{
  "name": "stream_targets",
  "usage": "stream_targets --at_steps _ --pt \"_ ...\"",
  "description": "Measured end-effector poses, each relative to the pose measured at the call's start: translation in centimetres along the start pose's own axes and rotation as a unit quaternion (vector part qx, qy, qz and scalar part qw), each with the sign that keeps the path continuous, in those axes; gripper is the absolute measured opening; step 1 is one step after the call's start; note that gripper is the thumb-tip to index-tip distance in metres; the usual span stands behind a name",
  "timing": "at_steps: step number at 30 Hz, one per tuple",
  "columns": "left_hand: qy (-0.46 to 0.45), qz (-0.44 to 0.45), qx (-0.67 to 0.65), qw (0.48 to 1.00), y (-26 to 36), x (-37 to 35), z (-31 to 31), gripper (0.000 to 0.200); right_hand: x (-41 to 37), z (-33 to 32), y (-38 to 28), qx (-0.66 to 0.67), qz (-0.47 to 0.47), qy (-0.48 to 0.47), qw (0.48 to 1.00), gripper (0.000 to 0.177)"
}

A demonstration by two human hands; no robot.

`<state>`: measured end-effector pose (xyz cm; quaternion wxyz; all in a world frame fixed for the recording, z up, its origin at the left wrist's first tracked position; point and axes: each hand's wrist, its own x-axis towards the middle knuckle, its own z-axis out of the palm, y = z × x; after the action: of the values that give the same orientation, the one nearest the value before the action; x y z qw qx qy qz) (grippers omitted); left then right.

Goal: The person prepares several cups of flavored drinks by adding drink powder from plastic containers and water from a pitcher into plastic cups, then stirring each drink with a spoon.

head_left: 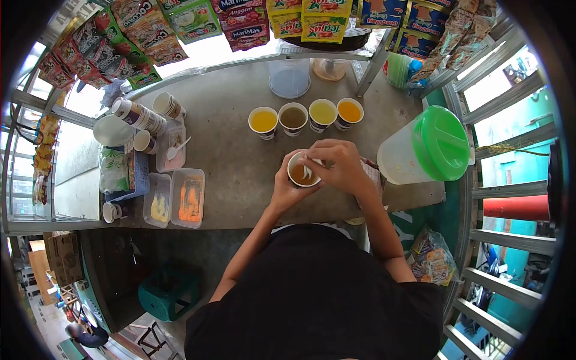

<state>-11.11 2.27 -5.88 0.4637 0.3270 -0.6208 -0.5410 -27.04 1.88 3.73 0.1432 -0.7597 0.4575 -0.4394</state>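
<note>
My left hand (pixel 287 191) is wrapped round a paper cup (pixel 295 182) of amber-brown drink, held above the counter close to my body. From above, my right hand (pixel 339 166) pinches a white plastic spoon (pixel 306 172) whose lower end dips into that drink. Just beyond my hands, several filled paper cups stand in a row: a yellow one (pixel 263 120), a brown one (pixel 293 119), a pale yellow one (pixel 323 115) and an orange one (pixel 349 113).
At right stands a clear jug with a green lid (pixel 444 144). Leftward are stacked paper cups (pixel 139 116), a tub of orange powder (pixel 189 198) and a tub of yellow powder (pixel 158 201). Drink sachets (pixel 243 21) hang overhead. A green stool (pixel 168 294) stands below.
</note>
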Motion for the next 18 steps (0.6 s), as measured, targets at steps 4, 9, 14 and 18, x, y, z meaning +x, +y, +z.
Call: stream_targets --at_steps 4,9,14,18 --pt "-0.001 0.006 -0.002 1.000 0.26 -0.14 0.28 0.078 -0.13 0.03 -0.05 0.038 0.037 -0.042 0.998 0.011" --pt "-0.005 -0.007 -0.013 1.000 0.37 -0.04 0.23 0.078 -0.03 -0.45 -0.03 0.032 0.026 -0.100 0.994 0.010" --pt "0.002 -0.013 -0.017 1.000 0.16 0.00 0.20 0.077 0.04 -0.46 -0.12 0.006 0.037 -0.079 0.996 0.011" --pt "-0.013 -0.013 -0.018 1.000 -0.21 -0.04 0.26 0.077 0.00 -0.27 -0.15 0.049 0.042 -0.054 0.996 0.011"
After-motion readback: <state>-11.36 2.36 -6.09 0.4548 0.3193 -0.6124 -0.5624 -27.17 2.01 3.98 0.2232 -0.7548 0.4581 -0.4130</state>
